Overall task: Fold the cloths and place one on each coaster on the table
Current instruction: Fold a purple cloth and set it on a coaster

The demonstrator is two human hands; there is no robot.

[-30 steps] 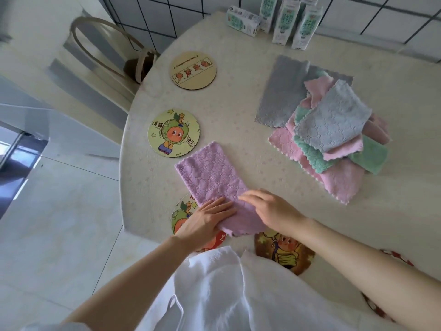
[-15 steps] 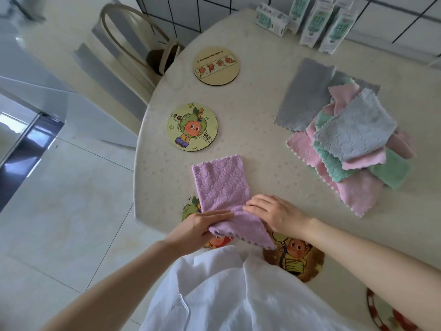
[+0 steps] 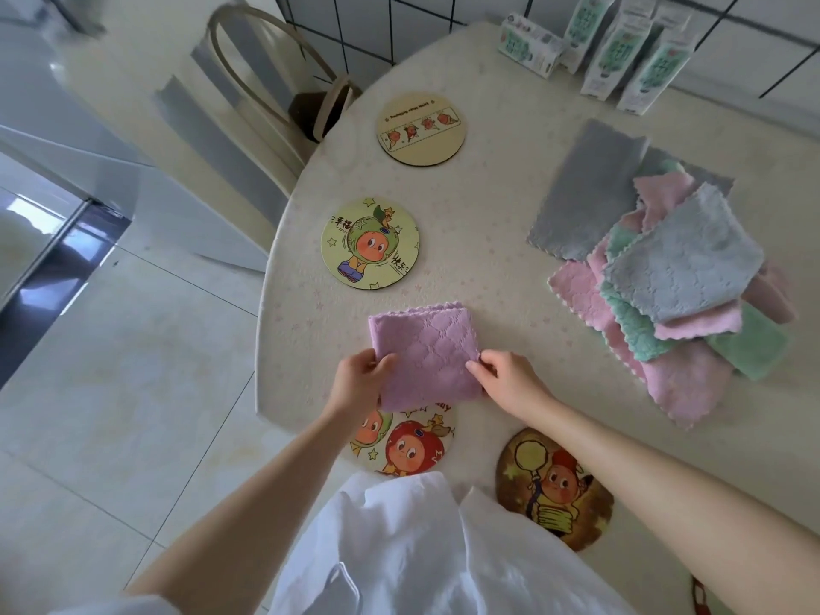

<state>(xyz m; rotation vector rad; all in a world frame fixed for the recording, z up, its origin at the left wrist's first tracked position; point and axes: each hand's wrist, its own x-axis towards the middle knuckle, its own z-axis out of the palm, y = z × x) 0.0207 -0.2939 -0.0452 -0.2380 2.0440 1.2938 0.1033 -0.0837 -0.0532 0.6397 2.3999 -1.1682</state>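
A purple cloth [image 3: 426,352], folded into a small square, lies near the table's front edge. My left hand [image 3: 359,383] grips its left edge and my right hand [image 3: 506,379] pinches its right edge. The cloth's near part overlaps a cartoon coaster [image 3: 408,450]. A brown cartoon coaster [image 3: 554,490] lies to the right of it. Farther off are a green-yellow coaster [image 3: 370,244] and a beige coaster [image 3: 421,128], both bare. A pile of grey, pink and green cloths [image 3: 679,277] sits at the right.
Several white-and-green cartons [image 3: 621,46] stand at the table's far edge by the tiled wall. A chair [image 3: 266,73] stands at the far left of the round table [image 3: 488,206]. A red-rimmed coaster [image 3: 705,599] peeks in at the bottom right.
The long purple strip has been folded over into a square. Both hands moved from pressing its near end to holding its left and right edges.
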